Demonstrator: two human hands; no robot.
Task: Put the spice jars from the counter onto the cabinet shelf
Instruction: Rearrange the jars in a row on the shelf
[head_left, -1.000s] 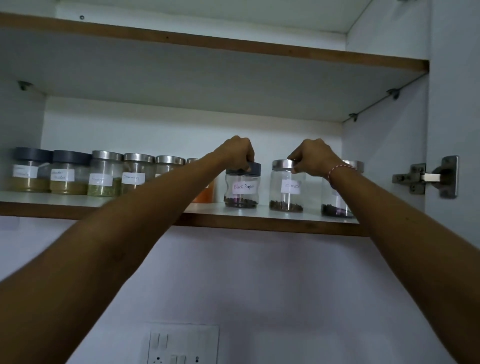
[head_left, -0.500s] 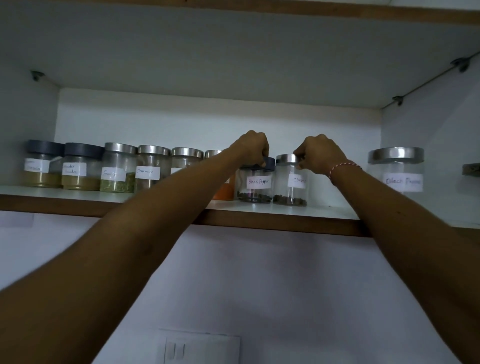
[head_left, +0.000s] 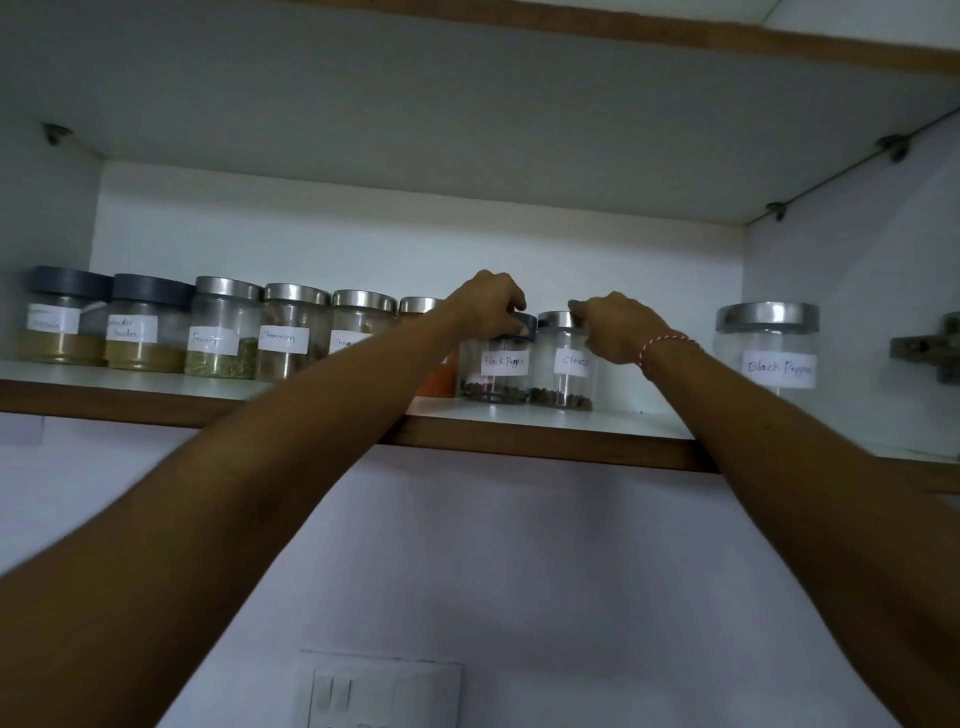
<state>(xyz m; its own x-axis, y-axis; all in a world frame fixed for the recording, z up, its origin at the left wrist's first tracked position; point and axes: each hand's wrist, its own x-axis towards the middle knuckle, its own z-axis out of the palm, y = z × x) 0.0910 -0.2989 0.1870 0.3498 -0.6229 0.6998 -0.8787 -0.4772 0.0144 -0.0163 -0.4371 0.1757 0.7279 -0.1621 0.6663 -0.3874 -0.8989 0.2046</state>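
Both my arms reach up to the cabinet shelf (head_left: 545, 441). My left hand (head_left: 491, 306) grips the dark lid of a small jar labelled Black Pepper (head_left: 498, 374), which stands on the shelf. Right beside it stands the Cloves jar (head_left: 563, 374) with a steel lid, and my right hand (head_left: 610, 325) holds that lid from the right. The two jars touch or nearly touch. An orange-filled jar (head_left: 441, 382) is mostly hidden behind my left forearm.
A row of several labelled jars (head_left: 223, 332) fills the shelf's left side. A larger Black Pepper jar (head_left: 769, 348) stands alone at the right, near a door hinge (head_left: 930, 348). Bare shelf lies between it and the Cloves jar. A switch plate (head_left: 379, 691) is on the wall below.
Both jars have slid left and back along the shelf in my hands, toward the row. The view shifted, bringing the larger Black Pepper jar fully into sight.
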